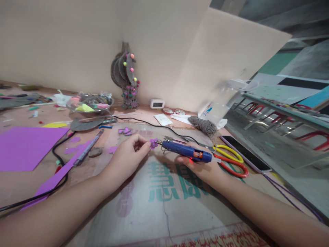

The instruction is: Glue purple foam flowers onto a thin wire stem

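Note:
Between the thumb and fingers of my left hand (pixel 132 154) is a small purple flower-shaped cutout (pixel 153 143). My right hand (pixel 199 168) grips a blue hot glue gun (pixel 186 151), with a red light glowing on its side. The gun's nozzle points left and meets the purple piece, or comes very close to it. A clear glue stick pokes out of the gun's rear. Other purple cutouts (pixel 125 131) lie just beyond my left hand. Scissors with yellow and red handles (pixel 231 161) rest beside my right hand.
Purple sheet (pixel 31 147), a pen (pixel 88 147) and black cable (pixel 55 151) lie left. Behind stand a bowl of craft bits (pixel 89 104), grey felt decoration with pompoms (pixel 125 75) and white digital clock (pixel 157 104). Grey yarn (pixel 203 126), a plastic jug (pixel 217 103) and phone (pixel 245 153) are right.

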{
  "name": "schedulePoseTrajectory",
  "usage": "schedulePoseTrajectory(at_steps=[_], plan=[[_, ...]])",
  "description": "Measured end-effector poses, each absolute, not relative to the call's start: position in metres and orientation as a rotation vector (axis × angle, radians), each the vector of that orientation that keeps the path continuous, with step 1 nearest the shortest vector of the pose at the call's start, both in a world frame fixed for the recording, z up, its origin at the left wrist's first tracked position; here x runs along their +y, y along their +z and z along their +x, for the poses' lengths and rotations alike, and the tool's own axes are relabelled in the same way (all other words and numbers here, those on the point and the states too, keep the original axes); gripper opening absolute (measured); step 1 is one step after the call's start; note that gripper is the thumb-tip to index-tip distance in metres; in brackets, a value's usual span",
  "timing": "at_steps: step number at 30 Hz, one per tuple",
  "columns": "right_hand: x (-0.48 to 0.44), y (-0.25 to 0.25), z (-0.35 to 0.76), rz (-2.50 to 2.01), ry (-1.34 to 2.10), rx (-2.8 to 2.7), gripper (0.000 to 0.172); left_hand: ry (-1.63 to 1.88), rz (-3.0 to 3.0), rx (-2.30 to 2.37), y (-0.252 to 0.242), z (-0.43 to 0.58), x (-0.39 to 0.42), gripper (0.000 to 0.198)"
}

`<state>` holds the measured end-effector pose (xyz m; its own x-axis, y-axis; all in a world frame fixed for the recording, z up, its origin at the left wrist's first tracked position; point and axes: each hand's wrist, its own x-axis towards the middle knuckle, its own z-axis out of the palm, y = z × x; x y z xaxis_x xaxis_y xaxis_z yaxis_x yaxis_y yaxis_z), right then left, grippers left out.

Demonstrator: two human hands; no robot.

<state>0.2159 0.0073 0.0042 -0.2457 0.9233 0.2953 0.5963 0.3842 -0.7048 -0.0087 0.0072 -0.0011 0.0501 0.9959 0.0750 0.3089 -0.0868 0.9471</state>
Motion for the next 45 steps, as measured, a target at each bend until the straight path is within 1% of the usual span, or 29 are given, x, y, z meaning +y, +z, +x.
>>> schedulePoseTrajectory(at_steps=[9, 15, 26, 39, 45], plan=[[0.0069, 0.0015, 0.2181, -1.34, 0.543, -1.973, 0.019, 1.069, 1.548, 1.378, -0.0011, -0.0093, 0.0077, 0.016], [0.0067, 0.0022, 0.2173, -1.332, 0.539, -1.976, 0.017, 1.061, 1.542, 1.378, 0.0007, -0.0085, 0.007, 0.014], [0.0057, 0.0042, 0.2151, -1.318, 0.577, -1.972, 0.019, 1.098, 1.552, 1.348, -0.0037, -0.0085, 0.0086, 0.015], [0.0061, 0.0011, 0.2182, -1.361, 0.546, -2.012, 0.022, 1.082, 1.56, 1.345, -0.0046, -0.0088, 0.0093, 0.014], [0.0061, 0.0027, 0.2159, -1.333, 0.539, -1.982, 0.02, 1.089, 1.547, 1.337, -0.0061, -0.01, 0.0096, 0.015]])
